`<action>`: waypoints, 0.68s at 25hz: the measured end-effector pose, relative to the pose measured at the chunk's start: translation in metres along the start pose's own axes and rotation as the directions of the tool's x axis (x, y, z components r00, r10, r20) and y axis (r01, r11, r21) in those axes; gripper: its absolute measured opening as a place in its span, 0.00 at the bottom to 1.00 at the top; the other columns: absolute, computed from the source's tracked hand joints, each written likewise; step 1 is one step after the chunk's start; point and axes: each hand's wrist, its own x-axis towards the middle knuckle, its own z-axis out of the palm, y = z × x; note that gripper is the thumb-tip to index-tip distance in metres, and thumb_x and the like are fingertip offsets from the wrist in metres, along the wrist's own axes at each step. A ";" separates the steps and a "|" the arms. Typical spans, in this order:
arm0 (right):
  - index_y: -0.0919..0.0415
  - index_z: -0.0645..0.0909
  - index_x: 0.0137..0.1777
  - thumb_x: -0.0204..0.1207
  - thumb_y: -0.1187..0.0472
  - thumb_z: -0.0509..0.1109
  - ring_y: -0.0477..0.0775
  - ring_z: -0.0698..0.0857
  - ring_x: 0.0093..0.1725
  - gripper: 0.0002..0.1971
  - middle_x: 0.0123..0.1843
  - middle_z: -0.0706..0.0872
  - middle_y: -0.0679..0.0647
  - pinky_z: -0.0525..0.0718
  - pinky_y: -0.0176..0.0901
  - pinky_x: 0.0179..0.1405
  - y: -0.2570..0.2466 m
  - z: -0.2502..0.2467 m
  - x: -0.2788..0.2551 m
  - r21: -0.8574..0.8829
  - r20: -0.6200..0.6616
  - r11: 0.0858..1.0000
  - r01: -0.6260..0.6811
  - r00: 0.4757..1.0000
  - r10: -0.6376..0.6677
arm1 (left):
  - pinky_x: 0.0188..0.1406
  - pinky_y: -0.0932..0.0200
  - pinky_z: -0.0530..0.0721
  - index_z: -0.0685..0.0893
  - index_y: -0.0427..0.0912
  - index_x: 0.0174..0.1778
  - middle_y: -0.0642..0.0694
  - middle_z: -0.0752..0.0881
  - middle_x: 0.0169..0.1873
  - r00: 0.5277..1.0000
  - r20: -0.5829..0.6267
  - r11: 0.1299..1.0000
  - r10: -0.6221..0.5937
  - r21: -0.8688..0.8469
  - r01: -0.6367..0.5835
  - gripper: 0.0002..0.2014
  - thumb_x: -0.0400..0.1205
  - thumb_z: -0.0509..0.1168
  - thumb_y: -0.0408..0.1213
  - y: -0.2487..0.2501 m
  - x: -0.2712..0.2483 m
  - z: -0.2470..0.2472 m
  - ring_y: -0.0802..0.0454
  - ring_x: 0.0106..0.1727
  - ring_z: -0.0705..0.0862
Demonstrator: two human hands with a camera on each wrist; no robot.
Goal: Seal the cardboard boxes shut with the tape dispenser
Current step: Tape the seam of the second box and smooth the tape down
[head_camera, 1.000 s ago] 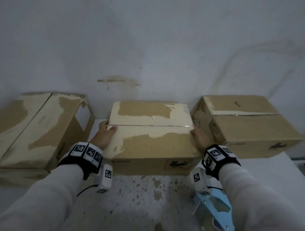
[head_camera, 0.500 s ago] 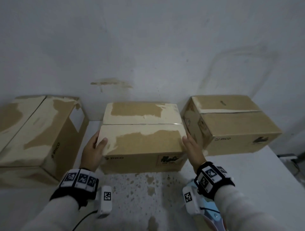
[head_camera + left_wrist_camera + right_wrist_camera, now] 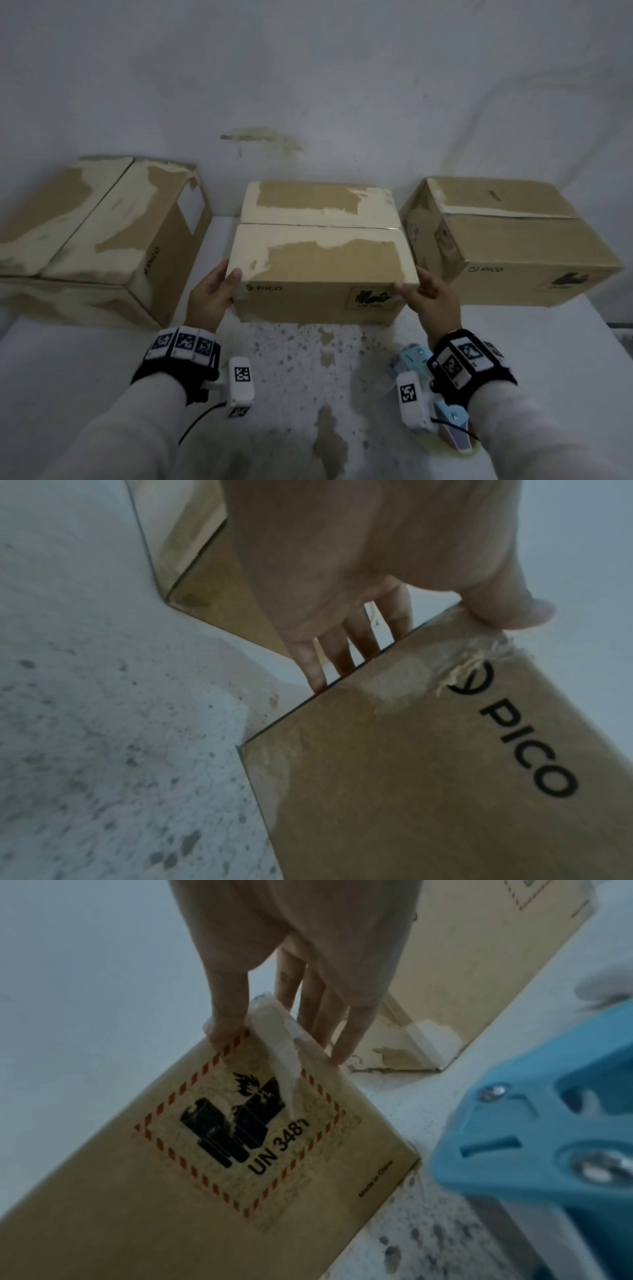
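1. Three cardboard boxes stand in a row on the white bench (image 3: 513,359) against a pale wall (image 3: 308,68). The middle box (image 3: 318,260) sits at about 12 o'clock from the person, its two top flaps folded down and meeting along a seam across the lid.
2. The left hand (image 3: 209,298) grips the middle box at its near left corner – thumb over the top edge, fingers (image 3: 316,669) running down the left side (the left wrist view shows them straight against that side, beside the "PICO" print).
3. The right hand (image 3: 431,298) holds the near right corner the same way – thumb on the top front edge, fingers (image 3: 346,1031) flat down the right side, just above a torn hazard label marked "UN 3481".
4. So the two hands are well apart, one clamped on each end of the same box.
5. The left box (image 3: 102,240) lies at 10 o'clock, turned at an angle, its paper skin peeled in pale patches. The right box (image 3: 513,246) lies at 2 o'clock, just beside the middle one, flaps closed.
6. The blue tape dispenser (image 3: 448,416) rests on the bench at 5 o'clock, partly hidden under the right wrist; neither hand touches it.
7. The bench top in front of the middle box is speckled with brownish marks.
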 end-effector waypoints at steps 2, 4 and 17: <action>0.57 0.80 0.68 0.52 0.45 0.85 0.59 0.84 0.64 0.41 0.62 0.87 0.58 0.82 0.59 0.66 0.004 -0.001 0.000 0.026 0.000 1.000 -0.011 1.000 0.011 | 0.64 0.48 0.80 0.79 0.38 0.69 0.41 0.85 0.60 1.000 0.000 0.999 -0.003 -0.035 0.003 0.23 0.78 0.66 0.42 -0.001 -0.005 0.000 0.44 0.62 0.83; 0.59 0.80 0.67 0.62 0.54 0.81 0.59 0.84 0.63 0.32 0.60 0.88 0.57 0.85 0.53 0.60 0.006 -0.005 0.000 0.107 0.039 0.994 -0.034 0.999 0.030 | 0.59 0.53 0.84 0.81 0.39 0.65 0.45 0.87 0.55 1.000 -0.016 0.998 -0.017 -0.055 0.016 0.19 0.78 0.66 0.40 -0.003 -0.012 -0.002 0.50 0.56 0.85; 0.55 0.73 0.42 0.68 0.60 0.77 0.52 0.84 0.49 0.13 0.47 0.83 0.56 0.91 0.43 0.37 0.012 -0.010 -0.010 0.408 -0.012 0.906 -0.110 0.992 0.126 | 0.41 0.56 0.87 0.71 0.48 0.43 0.44 0.84 0.47 0.968 -0.193 0.959 -0.162 -0.261 0.108 0.06 0.84 0.61 0.40 -0.010 -0.014 0.001 0.49 0.50 0.83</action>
